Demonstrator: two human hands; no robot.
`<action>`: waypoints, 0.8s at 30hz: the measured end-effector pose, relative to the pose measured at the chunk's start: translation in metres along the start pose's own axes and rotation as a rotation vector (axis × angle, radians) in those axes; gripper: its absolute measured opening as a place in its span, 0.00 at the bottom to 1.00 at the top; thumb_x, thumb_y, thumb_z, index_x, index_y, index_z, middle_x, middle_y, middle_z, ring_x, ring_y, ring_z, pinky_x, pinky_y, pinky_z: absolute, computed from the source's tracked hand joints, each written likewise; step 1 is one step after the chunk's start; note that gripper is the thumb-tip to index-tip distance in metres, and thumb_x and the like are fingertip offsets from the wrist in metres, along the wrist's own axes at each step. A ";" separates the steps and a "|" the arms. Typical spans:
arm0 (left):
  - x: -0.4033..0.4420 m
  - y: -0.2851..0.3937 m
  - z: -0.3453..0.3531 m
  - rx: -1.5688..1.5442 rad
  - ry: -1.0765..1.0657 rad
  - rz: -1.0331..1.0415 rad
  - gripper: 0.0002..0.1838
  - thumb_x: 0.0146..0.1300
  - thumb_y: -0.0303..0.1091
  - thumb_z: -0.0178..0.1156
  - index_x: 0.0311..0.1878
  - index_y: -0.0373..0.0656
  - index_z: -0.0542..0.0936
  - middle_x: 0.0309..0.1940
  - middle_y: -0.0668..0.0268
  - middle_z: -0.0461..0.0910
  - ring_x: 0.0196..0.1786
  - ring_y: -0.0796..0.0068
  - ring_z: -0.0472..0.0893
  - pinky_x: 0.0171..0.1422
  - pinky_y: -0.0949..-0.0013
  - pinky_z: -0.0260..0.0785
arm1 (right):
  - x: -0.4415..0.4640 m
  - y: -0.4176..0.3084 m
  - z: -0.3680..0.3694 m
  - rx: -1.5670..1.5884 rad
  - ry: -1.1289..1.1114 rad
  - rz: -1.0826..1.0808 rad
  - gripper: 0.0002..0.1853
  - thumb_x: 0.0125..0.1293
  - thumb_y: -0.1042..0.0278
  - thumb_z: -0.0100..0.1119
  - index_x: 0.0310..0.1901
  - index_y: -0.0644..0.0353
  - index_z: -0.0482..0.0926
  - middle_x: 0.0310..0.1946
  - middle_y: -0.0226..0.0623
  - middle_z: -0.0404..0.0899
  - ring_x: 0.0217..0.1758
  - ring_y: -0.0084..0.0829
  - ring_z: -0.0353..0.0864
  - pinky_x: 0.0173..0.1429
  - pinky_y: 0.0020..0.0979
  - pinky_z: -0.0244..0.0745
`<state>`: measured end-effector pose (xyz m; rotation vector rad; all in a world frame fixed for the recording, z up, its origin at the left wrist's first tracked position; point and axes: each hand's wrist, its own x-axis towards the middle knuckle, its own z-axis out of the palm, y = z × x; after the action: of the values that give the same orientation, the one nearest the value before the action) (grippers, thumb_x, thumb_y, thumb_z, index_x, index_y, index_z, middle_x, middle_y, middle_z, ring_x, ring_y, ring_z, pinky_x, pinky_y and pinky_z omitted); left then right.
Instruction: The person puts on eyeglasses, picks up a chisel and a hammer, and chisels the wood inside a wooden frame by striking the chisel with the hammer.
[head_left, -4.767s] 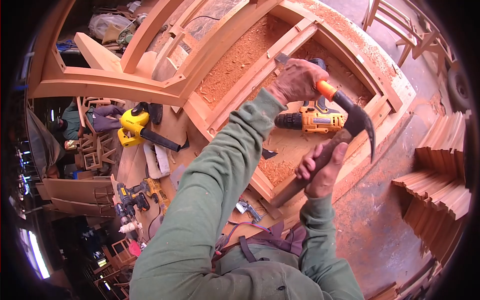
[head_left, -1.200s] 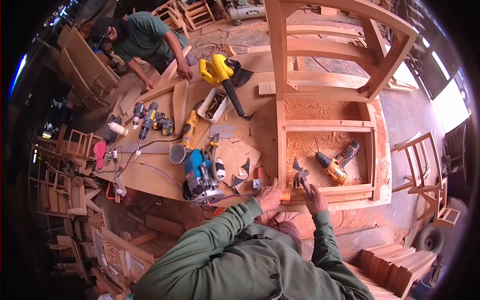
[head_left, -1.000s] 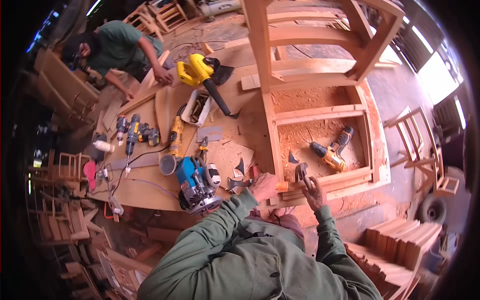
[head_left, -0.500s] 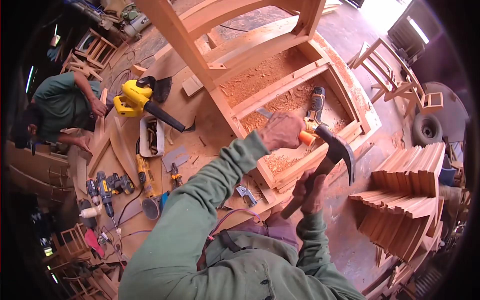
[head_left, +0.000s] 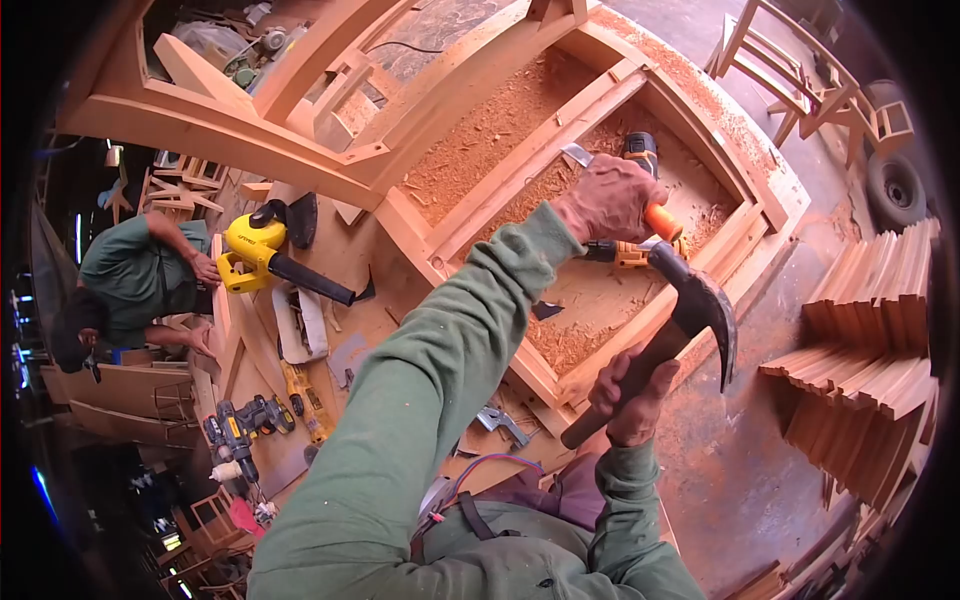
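My left hand (head_left: 612, 198) is closed around a chisel, whose orange handle end (head_left: 663, 222) sticks out on the right. Its metal blade (head_left: 577, 155) points at the crossbar (head_left: 545, 150) of a wooden chair frame (head_left: 745, 175); whether it touches is unclear. My right hand (head_left: 636, 395) grips a claw hammer (head_left: 715, 315) by its dark handle. The hammer head is just below the chisel's handle end in view; contact cannot be made out. Beneath my left hand, a yellow and black power tool (head_left: 640, 150) lies inside the frame, partly hidden.
Wood shavings (head_left: 490, 135) cover the frame's inside. A yellow blower (head_left: 255, 245), a white container (head_left: 298, 325) and cordless drills (head_left: 240, 435) lie on the workbench at left. A co-worker (head_left: 140, 265) handles wood beyond. Stacked wooden pieces (head_left: 870, 350) stand right.
The view has shifted, with the frame appearing lower left. My left hand has brought the chisel blade up toward the crossbar. The hammer head is closer to the chisel handle.
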<state>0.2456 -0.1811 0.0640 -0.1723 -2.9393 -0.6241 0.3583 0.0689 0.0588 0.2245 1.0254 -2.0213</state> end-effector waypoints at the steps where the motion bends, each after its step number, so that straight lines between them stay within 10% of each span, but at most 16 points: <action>1: 0.001 -0.003 0.003 0.024 0.041 0.025 0.09 0.46 0.38 0.67 0.28 0.47 0.79 0.26 0.62 0.81 0.35 0.57 0.84 0.40 0.57 0.75 | 0.001 -0.001 0.000 0.016 0.029 0.001 0.39 0.64 0.19 0.45 0.44 0.57 0.67 0.28 0.30 0.66 0.20 0.21 0.65 0.19 0.23 0.60; 24: 0.011 -0.012 0.017 -0.006 0.280 0.071 0.09 0.50 0.41 0.65 0.26 0.49 0.77 0.23 0.63 0.81 0.30 0.61 0.85 0.35 0.58 0.75 | 0.029 -0.006 0.021 0.160 0.077 -0.200 0.40 0.64 0.15 0.34 0.31 0.54 0.63 0.12 0.28 0.57 0.09 0.23 0.55 0.14 0.27 0.56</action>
<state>0.2317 -0.1843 0.0459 -0.1734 -2.6512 -0.5939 0.3395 0.0380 0.0620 0.2958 0.9659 -2.2945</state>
